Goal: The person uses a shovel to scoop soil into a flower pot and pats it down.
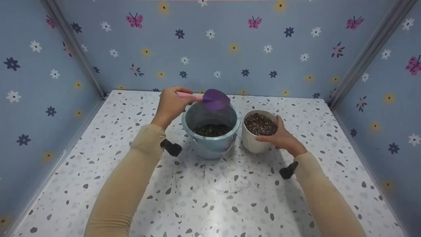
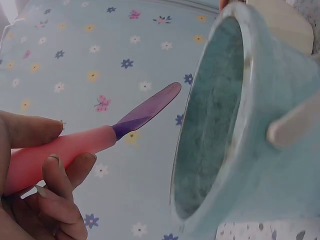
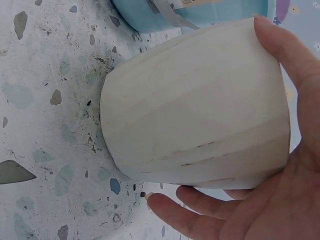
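My left hand (image 1: 171, 103) grips the pink handle of a garden trowel (image 1: 216, 99). Its purple blade hangs over the far side of a light blue bucket (image 1: 210, 144), and no soil shows on it. In the left wrist view, thumb and fingers wrap the handle (image 2: 75, 152), with the blade pointing toward the bucket's mouth. Dark soil (image 1: 210, 130) covers the bucket's bottom. Just right of the bucket, a white flower pot (image 1: 253, 144) stands nearly full of brown, speckled soil (image 1: 260, 124). My right hand (image 1: 283, 137) holds this pot from its right side, thumb at the rim.
Both containers stand on a white speckled tabletop (image 1: 210, 200). Flowered blue panels (image 1: 227, 46) close in the back and both sides. Small dark crumbs (image 3: 97, 75) lie beside the pot's base. A strap handle (image 3: 170, 12) hangs on the bucket's side.
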The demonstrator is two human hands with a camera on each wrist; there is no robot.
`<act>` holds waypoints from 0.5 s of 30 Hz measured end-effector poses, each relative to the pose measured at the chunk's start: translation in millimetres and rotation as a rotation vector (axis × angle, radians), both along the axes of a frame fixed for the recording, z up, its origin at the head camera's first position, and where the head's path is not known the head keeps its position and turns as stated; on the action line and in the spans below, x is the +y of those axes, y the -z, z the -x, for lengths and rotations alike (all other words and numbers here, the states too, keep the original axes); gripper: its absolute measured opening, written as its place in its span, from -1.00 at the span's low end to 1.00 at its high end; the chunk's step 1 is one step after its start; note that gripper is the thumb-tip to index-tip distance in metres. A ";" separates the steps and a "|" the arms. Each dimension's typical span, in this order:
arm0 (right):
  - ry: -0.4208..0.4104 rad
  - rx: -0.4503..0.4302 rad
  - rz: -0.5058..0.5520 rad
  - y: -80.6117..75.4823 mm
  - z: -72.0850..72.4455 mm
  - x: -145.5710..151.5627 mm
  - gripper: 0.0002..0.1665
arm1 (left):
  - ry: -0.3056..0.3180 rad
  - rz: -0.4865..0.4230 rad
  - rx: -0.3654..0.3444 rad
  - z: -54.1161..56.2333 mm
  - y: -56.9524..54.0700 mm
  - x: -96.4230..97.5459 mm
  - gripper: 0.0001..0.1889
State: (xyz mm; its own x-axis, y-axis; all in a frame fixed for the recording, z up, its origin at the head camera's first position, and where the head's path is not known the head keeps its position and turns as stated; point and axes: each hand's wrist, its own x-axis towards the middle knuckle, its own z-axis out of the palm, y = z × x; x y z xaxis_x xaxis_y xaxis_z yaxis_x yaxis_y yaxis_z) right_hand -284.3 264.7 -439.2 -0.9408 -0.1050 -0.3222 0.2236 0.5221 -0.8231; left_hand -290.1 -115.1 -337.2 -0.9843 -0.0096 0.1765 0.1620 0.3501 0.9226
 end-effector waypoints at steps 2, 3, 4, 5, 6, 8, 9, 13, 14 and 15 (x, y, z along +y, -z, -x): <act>0.000 0.000 -0.006 -0.8 0.6 0.5 0.71 | -0.004 0.030 -0.002 0.9 0.1 -6.2 -0.61; 0.000 0.000 -0.008 -1.1 0.8 0.4 0.71 | -0.005 0.043 -0.009 1.5 0.6 -9.1 -0.59; 0.000 0.000 -0.011 -1.2 1.1 0.3 0.72 | -0.005 0.056 -0.017 2.3 1.2 -11.7 -0.58; -0.001 0.001 -0.013 -1.2 1.3 0.4 0.72 | -0.004 0.075 -0.026 2.9 2.1 -14.1 -0.57; -0.002 0.003 -0.016 -1.1 1.3 0.3 0.72 | -0.001 0.095 -0.035 3.5 3.0 -16.0 -0.56; -0.001 0.006 -0.018 -0.8 1.2 0.5 0.72 | 0.006 0.148 -0.050 4.6 5.0 -18.4 -0.56; 0.000 0.008 -0.020 -0.6 1.0 0.7 0.72 | 0.011 0.186 -0.052 5.2 6.0 -18.8 -0.58; -0.003 0.012 -0.025 0.1 0.7 1.4 0.72 | 0.027 0.383 -0.027 6.2 9.3 -15.6 -0.66; -0.004 0.012 -0.027 0.2 0.8 1.6 0.72 | 0.030 0.441 -0.007 6.4 9.7 -13.7 -0.68; -0.002 0.012 -0.027 0.0 0.8 2.0 0.72 | 0.036 0.505 0.017 6.9 10.3 -11.4 -0.69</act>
State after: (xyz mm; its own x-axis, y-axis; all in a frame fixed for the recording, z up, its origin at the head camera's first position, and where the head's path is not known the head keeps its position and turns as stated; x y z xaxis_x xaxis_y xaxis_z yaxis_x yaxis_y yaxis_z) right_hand -285.1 266.8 -439.2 -0.9445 -0.0985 -0.3135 0.2125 0.5444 -0.8115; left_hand -297.0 -126.5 -347.5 -0.9793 0.1155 0.1664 0.1961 0.7460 0.6364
